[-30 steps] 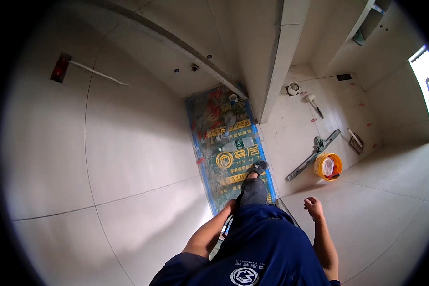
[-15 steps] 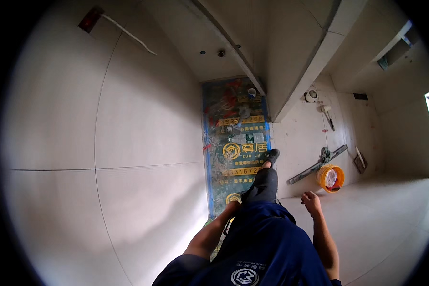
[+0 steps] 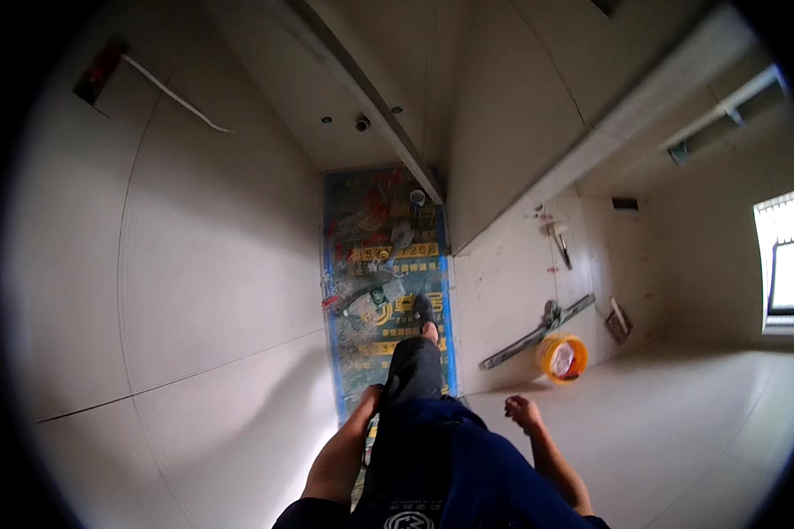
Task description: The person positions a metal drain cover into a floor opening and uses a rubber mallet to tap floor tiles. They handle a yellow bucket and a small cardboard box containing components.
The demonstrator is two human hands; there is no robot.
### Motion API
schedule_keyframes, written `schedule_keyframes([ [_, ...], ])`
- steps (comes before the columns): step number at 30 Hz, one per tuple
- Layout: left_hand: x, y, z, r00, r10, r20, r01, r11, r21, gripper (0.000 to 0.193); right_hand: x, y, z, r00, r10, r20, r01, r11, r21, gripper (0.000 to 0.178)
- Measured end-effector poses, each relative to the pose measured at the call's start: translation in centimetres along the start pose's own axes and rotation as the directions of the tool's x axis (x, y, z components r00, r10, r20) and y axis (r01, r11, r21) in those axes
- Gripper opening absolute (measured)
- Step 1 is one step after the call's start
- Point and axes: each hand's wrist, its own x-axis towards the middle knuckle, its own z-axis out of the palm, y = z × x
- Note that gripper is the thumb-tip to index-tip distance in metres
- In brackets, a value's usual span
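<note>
My right hand [image 3: 523, 412] hangs out from my side with its fingers curled, and nothing shows in them. The thing nearest to it is an orange bucket [image 3: 547, 360] holding something white and something red. Beside my left thigh is my left hand [image 3: 368, 404], its fingers mostly hidden. Under my dark shoe [image 3: 426, 310] lies a green printed floor cover [image 3: 348, 344] edged in blue. A clear plastic bottle [image 3: 366, 304] lies on the cover near the shoe.
A long metal straightedge [image 3: 512, 350] lies beside the bucket. Farther back are a white-headed mallet [image 3: 557, 243] and a flat trowel [image 3: 618, 323]. A cup [image 3: 417, 197] and scraps sit on the cover's far end. A wall edge [image 3: 547, 189] juts out; a window [image 3: 787, 264] stands right.
The view has turned right, so the bucket and floor cover have shifted left and more of the window shows. My shoe now stands within the cover. Both hands stay by my sides.
</note>
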Motion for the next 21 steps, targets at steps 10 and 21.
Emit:
schedule_keyframes([
  [10, 21.1, 7.8, -7.4, 0.979, -0.158, -0.131, 0.165, 0.985, 0.043, 0.031, 17.2, -7.9, -9.8, 0.942, -0.177, -0.285, 0.169, 0.984, -0.055, 0.048],
  [21, 54.7, 7.6, -17.4, 0.758, -0.302, -0.578, 0.254, 0.953, -0.165, 0.033, 44.1, -13.5, -15.2, 0.771, -0.414, -0.485, 0.108, 0.834, -0.540, 0.068],
])
